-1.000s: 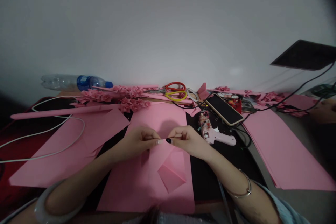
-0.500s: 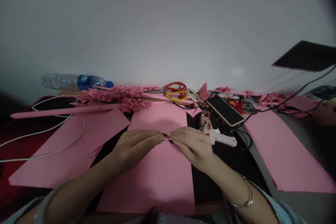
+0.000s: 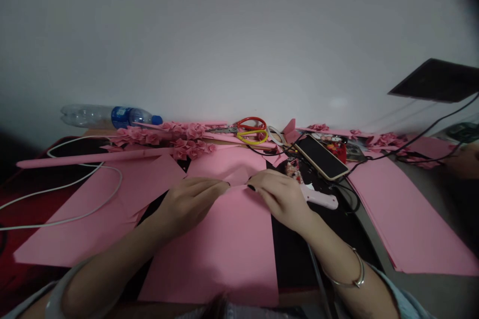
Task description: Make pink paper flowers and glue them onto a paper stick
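A small folded piece of pink paper [image 3: 238,178] is stretched between my two hands at the centre of the head view. My left hand [image 3: 192,202] pinches its left end, the thumb and fingers pressed together. At the other end, the fingers of my right hand [image 3: 282,197] are closed on the paper, one dark-painted nail showing. Both hands are over a large pink sheet [image 3: 224,254]. Just beyond my right hand lies a hot glue gun [image 3: 322,199] with a pale pink handle, its nozzle end partly hidden.
Pink paper flowers [image 3: 190,148], scissors [image 3: 252,136] and a plastic bottle [image 3: 127,116] line the wall. A phone [image 3: 322,156] lies behind the glue gun. Pink sheets [image 3: 407,219] are stacked at right, others [image 3: 78,214] at left under a white cable [image 3: 116,189]. Another person's hand [image 3: 464,159] shows far right.
My hands have moved apart a little and slightly away from me. More of the small pink paper now shows between my fingertips.
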`<state>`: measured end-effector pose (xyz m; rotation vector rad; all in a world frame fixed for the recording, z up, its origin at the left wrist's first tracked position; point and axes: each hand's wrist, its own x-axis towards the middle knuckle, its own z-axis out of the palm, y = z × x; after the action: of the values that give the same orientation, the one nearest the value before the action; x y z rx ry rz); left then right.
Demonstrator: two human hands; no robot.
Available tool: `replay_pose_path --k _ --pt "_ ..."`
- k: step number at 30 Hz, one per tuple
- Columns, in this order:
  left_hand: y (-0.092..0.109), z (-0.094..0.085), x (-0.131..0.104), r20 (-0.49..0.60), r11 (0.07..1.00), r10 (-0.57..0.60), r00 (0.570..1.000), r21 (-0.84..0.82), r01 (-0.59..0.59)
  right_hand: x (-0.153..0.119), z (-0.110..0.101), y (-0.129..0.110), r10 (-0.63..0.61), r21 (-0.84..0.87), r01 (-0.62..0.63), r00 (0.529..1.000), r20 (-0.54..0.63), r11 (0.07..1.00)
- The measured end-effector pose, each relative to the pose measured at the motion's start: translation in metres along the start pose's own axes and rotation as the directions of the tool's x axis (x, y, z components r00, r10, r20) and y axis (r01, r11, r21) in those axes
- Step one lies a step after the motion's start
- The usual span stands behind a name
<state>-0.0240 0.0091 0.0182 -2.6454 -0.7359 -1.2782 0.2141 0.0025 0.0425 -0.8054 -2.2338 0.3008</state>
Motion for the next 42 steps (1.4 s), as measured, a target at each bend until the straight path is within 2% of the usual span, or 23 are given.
replay_pose_path --k 4,7,9,11,13,15,20,24,28,31,34,37,40,42 --pt "-0.009 -0.003 -0.006 0.02 0.999 -0.044 0.999 -0.005 0.044 -0.002 -0.005 0.009 0.17 -0.01 -0.171 0.984 -0.049 0.985" --pt "-0.014 -0.007 -0.006 -0.03 0.995 -0.089 0.996 0.037 0.09 -0.004 -0.009 0.015 0.318 -0.029 -0.327 0.932 -0.171 0.944" --pt "-0.015 -0.008 -0.006 -0.074 0.993 -0.098 0.992 0.065 0.103 -0.004 -0.009 0.015 0.362 -0.014 -0.377 0.9 -0.243 0.926" --pt "-0.014 -0.006 -0.006 -0.074 0.994 -0.09 0.993 0.056 0.094 -0.003 -0.007 0.011 0.285 0.012 -0.289 0.936 -0.204 0.957" --pt "-0.011 -0.004 -0.005 -0.025 0.998 -0.06 0.998 0.027 0.06 -0.002 -0.001 0.006 0.143 0.05 -0.138 0.982 -0.12 0.989" --pt "-0.006 -0.002 -0.002 0.024 1.0 -0.025 0.999 0.0 0.025 -0.002 0.007 0.001 0.049 0.088 -0.041 0.994 -0.098 0.995" --pt "0.005 0.002 0.008 0.06 0.997 -0.004 0.998 -0.072 0.008 -0.006 0.015 -0.003 0.012 0.027 -0.009 0.995 -0.099 1.0" --pt "0.008 0.007 0.008 0.037 0.996 -0.016 0.999 -0.085 0.019 -0.006 0.013 -0.005 -0.044 -0.034 0.041 0.995 -0.09 0.999" --pt "0.002 0.008 0.003 0.049 0.997 -0.039 0.998 -0.059 0.042 -0.006 0.01 -0.002 -0.022 -0.051 0.018 0.997 -0.07 0.999" --pt "-0.011 0.003 -0.003 0.061 0.997 -0.068 0.996 -0.017 0.069 -0.007 0.004 0.003 0.004 -0.068 -0.01 0.996 -0.085 0.998" --pt "-0.027 -0.005 -0.008 -0.027 0.982 -0.164 0.986 0.095 0.166 -0.006 -0.005 0.007 0.079 -0.09 -0.095 0.983 -0.165 0.991" --pt "-0.035 -0.009 -0.008 -0.141 0.938 -0.29 0.947 0.153 0.31 -0.005 -0.01 0.008 0.255 -0.044 -0.275 0.931 -0.262 0.96" --pt "-0.029 -0.006 -0.006 -0.059 0.928 -0.37 0.927 0.016 0.371 -0.005 -0.007 0.008 0.397 0.09 -0.387 0.88 -0.261 0.918" --pt "-0.022 -0.001 -0.005 0.047 0.905 -0.404 0.914 -0.124 0.406 -0.005 -0.002 0.008 0.458 0.214 -0.415 0.86 -0.225 0.884"
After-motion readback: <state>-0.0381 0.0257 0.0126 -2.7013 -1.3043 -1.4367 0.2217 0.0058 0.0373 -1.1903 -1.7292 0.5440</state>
